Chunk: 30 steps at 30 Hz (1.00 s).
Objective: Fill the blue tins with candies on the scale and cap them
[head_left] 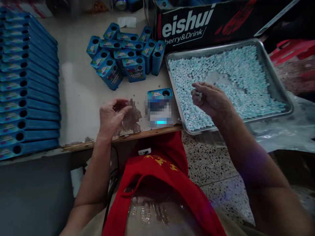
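Observation:
My left hand hovers over the table's worn front edge, fingers loosely curled, a gap between thumb and forefinger and nothing visible in it. My right hand is above a metal tray, closed around a few small pale candies. Many light-blue and white candies fill that tray, thinned to bare metal near its middle. Between my hands stands a small scale, its face blurred. A blue candy box with a round dark hole in its top sits on or behind the scale.
Several blue boxes cluster on the table behind the scale. Long rows of similar boxes line the left side. A black printed carton borders the tray at the back. Clear plastic lies to the tray's right.

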Each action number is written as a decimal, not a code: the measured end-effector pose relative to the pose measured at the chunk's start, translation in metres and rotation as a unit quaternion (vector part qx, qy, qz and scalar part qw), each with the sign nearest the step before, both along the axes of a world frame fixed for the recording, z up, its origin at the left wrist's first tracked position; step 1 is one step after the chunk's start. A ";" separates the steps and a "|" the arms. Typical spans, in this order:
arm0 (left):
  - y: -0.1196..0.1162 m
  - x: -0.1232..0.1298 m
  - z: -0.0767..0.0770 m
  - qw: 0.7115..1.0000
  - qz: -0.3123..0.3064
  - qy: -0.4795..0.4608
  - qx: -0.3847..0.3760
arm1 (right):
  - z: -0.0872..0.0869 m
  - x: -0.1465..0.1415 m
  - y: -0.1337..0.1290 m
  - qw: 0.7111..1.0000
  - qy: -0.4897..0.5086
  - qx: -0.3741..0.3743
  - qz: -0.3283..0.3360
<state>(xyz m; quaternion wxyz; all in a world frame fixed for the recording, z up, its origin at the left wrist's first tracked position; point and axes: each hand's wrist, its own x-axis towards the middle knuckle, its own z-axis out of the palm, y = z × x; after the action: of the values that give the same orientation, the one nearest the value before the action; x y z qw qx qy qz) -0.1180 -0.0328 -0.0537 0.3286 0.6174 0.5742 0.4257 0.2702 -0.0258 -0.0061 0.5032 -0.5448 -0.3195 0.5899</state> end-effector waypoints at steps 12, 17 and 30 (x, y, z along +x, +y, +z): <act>0.004 0.032 0.008 0.998 -0.056 -0.004 0.016 | 0.042 -0.031 0.011 0.993 -0.060 0.063 0.083; 0.012 0.079 -0.002 0.993 -0.108 -0.016 0.037 | 0.033 -0.010 0.003 0.970 -0.200 0.132 0.053; 0.047 0.131 0.032 0.905 -0.201 0.219 0.303 | -0.007 -0.057 -0.015 0.975 0.215 -0.014 -0.054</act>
<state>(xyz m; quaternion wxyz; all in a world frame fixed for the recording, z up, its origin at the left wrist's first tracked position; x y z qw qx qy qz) 0.0134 0.0140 -0.0217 0.0705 0.8673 0.3384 0.3583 0.2132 -0.0407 -0.0126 0.5838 -0.4286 -0.1653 0.6694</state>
